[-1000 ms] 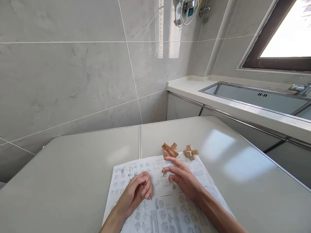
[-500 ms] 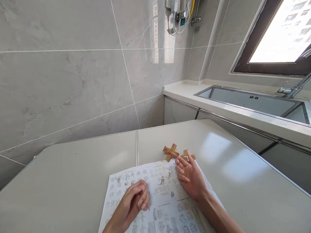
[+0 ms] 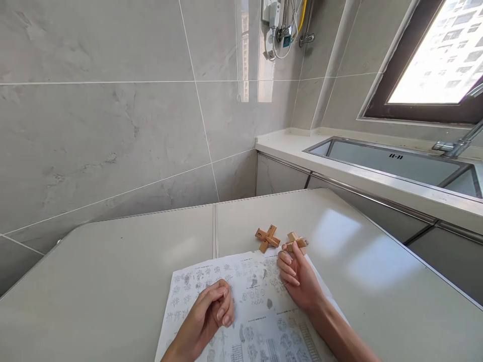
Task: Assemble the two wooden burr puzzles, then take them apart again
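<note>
Two small wooden cross-shaped puzzles sit on the grey table just beyond a printed sheet (image 3: 249, 301). My right hand (image 3: 298, 276) rests on the sheet's far right corner, its thumb and fingertips closing round the right puzzle (image 3: 296, 241). The left puzzle (image 3: 267, 238) lies free beside it. My left hand (image 3: 209, 314) lies on the sheet's left part, fingers curled loosely into the palm with nothing visible in them.
The grey table (image 3: 113, 266) stands against a tiled wall. A counter with a steel sink (image 3: 396, 158) and tap (image 3: 455, 146) runs along the right, under a window. Pipes and a fitting (image 3: 279, 25) hang on the wall above.
My right hand slid from the left puzzle over to the right one and closed its fingers on it. The left hand stayed curled on the sheet.
</note>
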`<state>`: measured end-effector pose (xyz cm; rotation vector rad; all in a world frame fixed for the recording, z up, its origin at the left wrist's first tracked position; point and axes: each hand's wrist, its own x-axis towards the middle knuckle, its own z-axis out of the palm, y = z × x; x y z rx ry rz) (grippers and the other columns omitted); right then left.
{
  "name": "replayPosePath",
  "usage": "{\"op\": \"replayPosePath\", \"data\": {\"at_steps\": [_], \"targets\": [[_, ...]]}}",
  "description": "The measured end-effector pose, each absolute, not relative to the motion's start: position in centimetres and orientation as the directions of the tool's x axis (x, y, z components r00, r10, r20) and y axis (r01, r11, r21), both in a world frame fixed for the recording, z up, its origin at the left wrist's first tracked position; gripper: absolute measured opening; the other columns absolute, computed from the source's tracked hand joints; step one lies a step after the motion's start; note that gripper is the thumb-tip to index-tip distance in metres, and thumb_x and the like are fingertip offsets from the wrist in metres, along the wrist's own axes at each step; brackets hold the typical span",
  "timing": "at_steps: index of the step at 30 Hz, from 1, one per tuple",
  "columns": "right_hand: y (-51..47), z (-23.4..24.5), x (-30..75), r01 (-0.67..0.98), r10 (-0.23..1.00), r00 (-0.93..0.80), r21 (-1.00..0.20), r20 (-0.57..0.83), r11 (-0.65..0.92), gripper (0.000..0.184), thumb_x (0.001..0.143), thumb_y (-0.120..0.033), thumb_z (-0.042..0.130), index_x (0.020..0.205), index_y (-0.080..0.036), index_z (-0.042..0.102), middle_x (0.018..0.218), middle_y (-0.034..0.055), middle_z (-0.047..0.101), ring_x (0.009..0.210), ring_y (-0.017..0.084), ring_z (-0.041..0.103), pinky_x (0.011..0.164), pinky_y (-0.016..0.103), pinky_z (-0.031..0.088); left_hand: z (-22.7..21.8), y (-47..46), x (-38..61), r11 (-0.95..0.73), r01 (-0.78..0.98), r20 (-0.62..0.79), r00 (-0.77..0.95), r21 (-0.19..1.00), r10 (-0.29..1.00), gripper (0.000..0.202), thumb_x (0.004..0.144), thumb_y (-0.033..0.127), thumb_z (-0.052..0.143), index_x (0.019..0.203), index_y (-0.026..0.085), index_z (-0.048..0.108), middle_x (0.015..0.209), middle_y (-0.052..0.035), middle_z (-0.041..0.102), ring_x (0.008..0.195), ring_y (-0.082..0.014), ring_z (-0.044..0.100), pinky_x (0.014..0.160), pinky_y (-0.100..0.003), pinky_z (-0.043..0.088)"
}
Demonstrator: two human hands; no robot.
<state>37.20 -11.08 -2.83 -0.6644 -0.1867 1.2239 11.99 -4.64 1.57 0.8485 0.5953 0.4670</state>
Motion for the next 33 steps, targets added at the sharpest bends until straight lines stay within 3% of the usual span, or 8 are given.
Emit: {"op": "replayPosePath", "data": {"at_steps": [3, 7, 10, 13, 17, 22, 28, 33], "targets": [[-11.5, -2.3, 36.0, -0.738, 0.910, 0.362, -0.659, -0.202, 0.147, 0.039, 0.093, -0.061, 0.076, 0.093, -0.024, 0.061, 0.065, -0.0084, 0.044, 0.045, 0.006, 0.025, 0.034, 0.016, 0.026, 1.2, -4.7, 11.9, 0.562, -0.143, -0.276, 0.757, 0.815, 0.593, 0.034, 0.099, 0.036, 0.066, 0.073, 0.020, 0.051, 0.059, 0.0047, 0.043, 0.057, -0.0125, 0.040, 0.064, -0.028, 0.042], [-12.3, -1.6, 34.2, -0.433, 0.943, 0.324, -0.899, -0.081, 0.071, 0.051, 0.099, -0.073, 0.058, 0.094, -0.022, 0.061, 0.062, -0.0065, 0.048, 0.043, 0.009, 0.034, 0.038, 0.023, 0.032, 0.6, -4.9, 11.8, 0.488, -0.128, -0.231, 0.761, 0.863, 0.607, 0.032, 0.101, 0.044, 0.065, 0.083, 0.019, 0.056, 0.063, 0.0037, 0.046, 0.060, -0.0138, 0.045, 0.067, -0.029, 0.042], [-13.1, -1.1, 33.1, -0.238, 0.980, 0.200, -0.970, -0.008, 0.041, 0.052, 0.100, -0.073, 0.053, 0.091, -0.022, 0.059, 0.061, -0.0054, 0.049, 0.043, 0.010, 0.037, 0.043, 0.025, 0.031, 0.1, -5.3, 11.9, 0.276, -0.103, -0.122, 0.712, 0.956, 0.691, 0.031, 0.101, 0.048, 0.066, 0.091, 0.019, 0.061, 0.078, -0.0010, 0.056, 0.072, -0.0160, 0.052, 0.076, -0.029, 0.044], [-13.8, -0.7, 32.2, 0.002, 0.989, 0.098, -0.993, 0.115, 0.115, 0.052, 0.105, -0.064, 0.051, 0.074, -0.022, 0.056, 0.062, -0.0021, 0.049, 0.055, 0.014, 0.042, 0.054, 0.028, 0.035, -0.4, -6.1, 12.0, 0.054, -0.067, 0.006, 0.678, 0.996, 0.735, 0.032, 0.099, 0.051, 0.070, 0.112, 0.022, 0.067, 0.113, -0.0094, 0.064, 0.098, -0.0222, 0.058, 0.093, -0.033, 0.045], [-14.5, -0.4, 31.0, 0.239, 0.975, -0.057, -0.945, 0.216, 0.224, 0.032, 0.105, -0.038, 0.054, 0.077, -0.022, 0.059, 0.070, -0.0013, 0.053, 0.062, 0.015, 0.043, 0.060, 0.028, 0.033, -0.4, -7.2, 12.2, 0.082, -0.048, -0.016, 0.763, 0.995, 0.646, 0.075, 0.085, 0.066, 0.079, 0.146, 0.028, 0.057, 0.146, -0.0159, 0.056, 0.131, -0.0349, 0.052, 0.117, -0.045, 0.038], [-14.6, 0.0, 30.2, 0.235, 0.958, -0.190, -0.938, 0.213, 0.255, 0.024, 0.098, -0.022, 0.055, 0.075, -0.022, 0.058, 0.074, -0.0019, 0.057, 0.065, 0.015, 0.044, 0.064, 0.028, 0.035, 0.8, -7.9, 12.5, 0.139, -0.060, -0.038, 0.790, 0.988, 0.612, 0.077, 0.075, 0.068, 0.085, 0.137, 0.028, 0.065, 0.143, -0.0165, 0.061, 0.128, -0.0388, 0.058, 0.110, -0.048, 0.047], [-14.8, 0.9, 30.7, -0.009, 0.966, -0.257, -0.999, 0.042, 0.041, 0.033, 0.101, -0.040, 0.059, 0.073, -0.021, 0.063, 0.064, -0.0017, 0.057, 0.064, 0.016, 0.053, 0.064, 0.028, 0.042, 0.9, -7.4, 12.4, 0.259, -0.114, -0.049, 0.833, 0.959, 0.551, 0.071, 0.075, 0.058, 0.089, 0.134, 0.025, 0.066, 0.106, -0.0115, 0.074, 0.102, -0.0331, 0.070, 0.102, -0.050, 0.052], [-14.6, 0.4, 30.8, -0.069, 0.971, -0.237, -0.998, 0.005, -0.011, 0.032, 0.096, -0.046, 0.069, 0.076, -0.021, 0.069, 0.059, -0.0035, 0.055, 0.056, 0.014, 0.049, 0.058, 0.027, 0.039, 0.9, -7.2, 12.2, 0.303, -0.128, -0.055, 0.846, 0.944, 0.530, 0.075, 0.072, 0.059, 0.092, 0.133, 0.024, 0.067, 0.113, -0.0135, 0.072, 0.099, -0.0324, 0.071, 0.093, -0.046, 0.056]]}}
